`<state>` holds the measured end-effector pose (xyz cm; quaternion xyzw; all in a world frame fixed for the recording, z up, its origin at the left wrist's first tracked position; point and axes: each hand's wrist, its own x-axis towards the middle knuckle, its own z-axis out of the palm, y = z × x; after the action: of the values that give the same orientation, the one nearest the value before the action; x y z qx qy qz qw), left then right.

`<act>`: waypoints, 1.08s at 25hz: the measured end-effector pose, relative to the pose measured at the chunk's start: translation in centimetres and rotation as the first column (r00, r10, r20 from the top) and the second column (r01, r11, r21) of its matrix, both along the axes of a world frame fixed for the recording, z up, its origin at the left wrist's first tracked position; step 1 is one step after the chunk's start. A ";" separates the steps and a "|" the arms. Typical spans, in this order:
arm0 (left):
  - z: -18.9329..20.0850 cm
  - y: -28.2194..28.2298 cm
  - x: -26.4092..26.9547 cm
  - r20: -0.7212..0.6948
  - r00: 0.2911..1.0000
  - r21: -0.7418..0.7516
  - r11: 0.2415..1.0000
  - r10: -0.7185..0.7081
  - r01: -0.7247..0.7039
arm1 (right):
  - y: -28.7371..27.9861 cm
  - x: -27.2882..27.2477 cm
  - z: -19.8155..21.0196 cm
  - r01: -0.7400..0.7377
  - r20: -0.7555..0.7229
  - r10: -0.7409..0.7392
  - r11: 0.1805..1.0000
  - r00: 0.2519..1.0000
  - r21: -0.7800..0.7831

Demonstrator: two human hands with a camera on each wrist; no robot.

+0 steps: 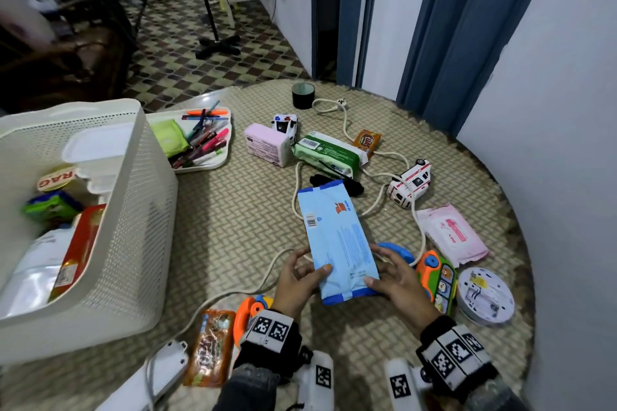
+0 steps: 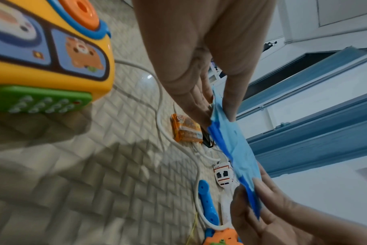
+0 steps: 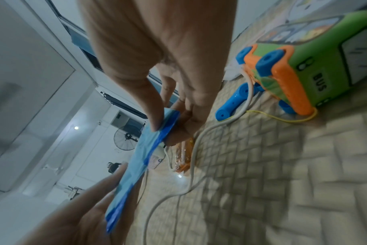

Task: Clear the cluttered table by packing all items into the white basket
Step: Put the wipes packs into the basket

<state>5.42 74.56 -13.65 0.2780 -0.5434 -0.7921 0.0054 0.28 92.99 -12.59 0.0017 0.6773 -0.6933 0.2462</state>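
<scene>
Right now both hands hold one flat light-blue plastic packet with dark-blue sealed ends (image 1: 337, 240) above the round table covered in a beige woven mat (image 1: 233, 227). The left hand (image 1: 298, 277) has its grip on the packet's near left corner, thumb on top and fingers underneath; the left wrist view shows the same pinch, thumb pressed on the blue film (image 2: 230, 132). The right hand (image 1: 397, 280) has its grip on the near right corner in the same way, thumb on the upper face, fingers below (image 3: 157, 132). The packet's far end points away from the person, lifted off the table.

Just right of the right-hand grip sits a green and orange toy bus with a blue telephone handset (image 1: 434, 277), and beyond it a round white disc-shaped device (image 1: 485, 297). A long white power cord (image 1: 414, 220) loops under and around the packet, running to a white power strip (image 1: 167, 364) near the left wrist. Close beside that wrist lies an orange snack wrapper (image 1: 210, 347). Well left of the left-hand grip stands the white perforated plastic basket (image 1: 133, 210), already holding boxes and packets. Past the packet's far end lie a green wet-wipes pack (image 1: 329, 153), a pink tissue pack (image 1: 267, 143), and a white toy ambulance (image 1: 409, 182); a pink wipes packet (image 1: 452, 233) lies to the right.
</scene>
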 end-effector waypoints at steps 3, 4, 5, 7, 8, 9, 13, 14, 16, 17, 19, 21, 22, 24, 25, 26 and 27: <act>1.5 -0.4 1.1 -0.054 0.999 -0.021 1.000 0.006 -0.007 | -0.6 1.4 0.7 0.044 -0.194 -0.018 0.990 0.981 0.132; 2.2 -0.6 1.4 -0.075 0.997 -0.025 1.000 0.012 -0.014 | -1.0 1.9 1.0 0.076 -0.317 -0.008 0.976 0.949 0.204; 2.8 -0.9 1.7 -0.093 0.996 -0.024 1.000 0.016 -0.019 | -1.4 2.3 1.4 0.093 -0.419 0.013 0.969 0.908 0.230; 4.1 -1.0 2.1 -0.115 0.993 -0.005 1.000 0.024 -0.024 | -2.4 2.9 2.5 0.026 -0.486 0.079 0.978 0.871 0.207; 4.6 -1.0 2.4 -0.126 0.992 0.022 0.999 0.032 -0.029 | -2.9 3.3 3.2 -0.036 -0.489 0.135 0.978 0.862 0.207; 5.1 -0.9 2.8 -0.137 0.990 0.056 0.998 0.043 -0.036 | -3.3 3.6 3.9 -0.097 -0.488 0.206 0.966 0.848 0.240; 6.8 -0.8 3.5 -0.175 0.980 0.112 0.991 0.091 -0.072 | -3.3 4.1 5.1 -0.177 -0.605 0.450 0.872 0.657 0.457; 6.9 -0.8 3.5 -0.177 0.980 0.108 0.991 0.092 -0.073 | -3.1 4.0 5.1 -0.133 -0.650 0.439 0.876 0.620 0.464; 7.1 -0.6 3.3 -0.170 0.984 0.091 0.995 0.060 -0.045 | -3.0 3.6 5.3 -0.021 -0.740 0.325 0.922 0.588 0.387; 7.3 -0.5 3.3 -0.172 0.984 0.075 0.997 0.036 -0.023 | -3.1 3.6 5.7 0.020 -0.765 0.246 0.947 0.596 0.320; 7.4 -0.3 3.3 -0.173 0.985 -0.004 1.000 -0.019 0.019 | -3.3 3.6 6.6 0.065 -0.746 0.118 0.975 0.656 0.212; 7.0 -0.4 3.4 -0.149 0.987 -0.133 0.990 -0.058 0.038 | -3.3 3.5 7.4 0.113 -0.691 0.037 0.979 0.722 0.170; 6.5 -0.6 3.5 -0.140 0.989 -0.176 0.984 -0.044 0.018 | -3.2 3.4 7.7 0.123 -0.661 0.005 0.982 0.750 0.147; 5.2 -1.3 3.9 -0.114 0.992 -0.218 0.973 0.049 -0.073 | -3.0 3.1 8.2 0.121 -0.603 -0.050 0.990 0.796 0.077; 4.6 -1.7 4.2 -0.091 0.992 -0.223 0.969 0.090 -0.108 | -2.9 2.9 8.5 0.121 -0.566 -0.080 0.992 0.820 0.035; 4.1 -2.2 4.4 -0.064 0.991 -0.219 0.967 0.115 -0.127 | -2.7 2.7 8.6 0.119 -0.532 -0.105 0.993 0.840 -0.009; 3.9 -2.6 4.6 -0.055 0.990 -0.211 0.968 0.128 -0.137 | -2.5 2.5 8.7 0.118 -0.505 -0.125 0.992 0.854 -0.046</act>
<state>10.04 71.98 -9.74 0.2953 -0.6054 -0.7324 0.0991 2.78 90.49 -3.93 -0.1394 0.7120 -0.6880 0.0155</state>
